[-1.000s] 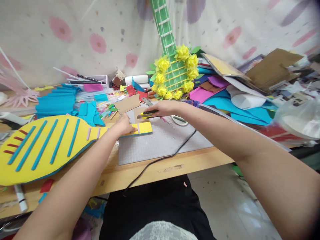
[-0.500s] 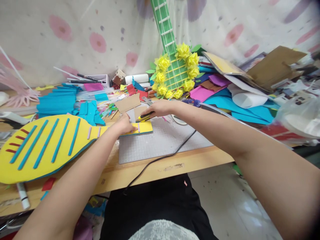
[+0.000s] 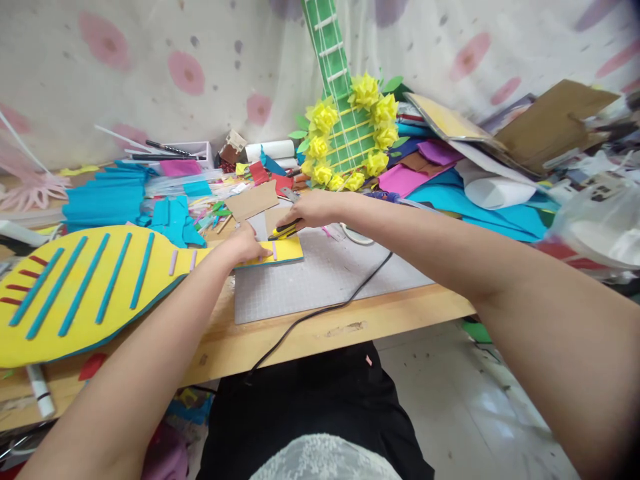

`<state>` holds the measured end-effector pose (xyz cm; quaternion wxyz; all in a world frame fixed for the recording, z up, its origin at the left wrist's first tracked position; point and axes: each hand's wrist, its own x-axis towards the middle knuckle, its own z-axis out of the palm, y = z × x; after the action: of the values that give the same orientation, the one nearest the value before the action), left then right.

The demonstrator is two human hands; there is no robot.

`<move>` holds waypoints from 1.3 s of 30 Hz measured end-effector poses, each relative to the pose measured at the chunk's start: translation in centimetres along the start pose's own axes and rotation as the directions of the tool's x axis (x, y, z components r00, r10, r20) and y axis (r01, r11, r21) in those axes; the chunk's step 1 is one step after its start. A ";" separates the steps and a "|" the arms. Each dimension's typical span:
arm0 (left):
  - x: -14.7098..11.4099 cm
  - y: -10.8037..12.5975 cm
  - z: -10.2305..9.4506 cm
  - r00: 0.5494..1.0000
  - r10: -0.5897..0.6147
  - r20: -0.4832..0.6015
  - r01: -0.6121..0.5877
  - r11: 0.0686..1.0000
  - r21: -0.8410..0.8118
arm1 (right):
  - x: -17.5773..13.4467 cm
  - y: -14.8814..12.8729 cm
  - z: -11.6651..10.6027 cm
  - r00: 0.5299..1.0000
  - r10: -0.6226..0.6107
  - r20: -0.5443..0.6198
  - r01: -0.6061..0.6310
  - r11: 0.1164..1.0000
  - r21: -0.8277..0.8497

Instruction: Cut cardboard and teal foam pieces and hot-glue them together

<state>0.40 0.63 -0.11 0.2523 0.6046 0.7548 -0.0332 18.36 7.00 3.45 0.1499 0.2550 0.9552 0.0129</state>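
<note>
A yellow craft guitar (image 3: 80,287) with teal strips and a teal edge lies flat, its narrow neck pointing right across the grey cutting mat (image 3: 280,297). My left hand (image 3: 245,244) holds the neck near its end, its thumb close to a small lilac strip. Closed around a yellow-and-black utility knife (image 3: 285,231), my right hand (image 3: 315,209) is just beyond the neck's end. The knife's tip points left, toward my left hand; whether it touches the neck I cannot tell.
Behind stands a green craft guitar (image 3: 345,137) ringed with yellow paper flowers. Coloured paper (image 3: 480,207) and cardboard are piled at the right, and blue crepe paper (image 3: 107,200) lies at the left. A black cable (image 3: 320,311) crosses the mat and the table's front edge.
The whole view has shifted slightly. Both hands keep nearly the same places, the left on the guitar's neck and the right with the utility knife.
</note>
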 end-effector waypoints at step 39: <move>-0.5 1.1 -1.1 0.999 -0.022 0.046 0.015 0.989 0.148 | -5.5 1.5 1.4 0.995 0.102 0.013 -0.101 0.992 -0.081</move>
<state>1.15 0.91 1.30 0.2242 0.6136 0.7497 -0.1058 24.06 5.49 3.82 0.1673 0.2970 0.9384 0.0569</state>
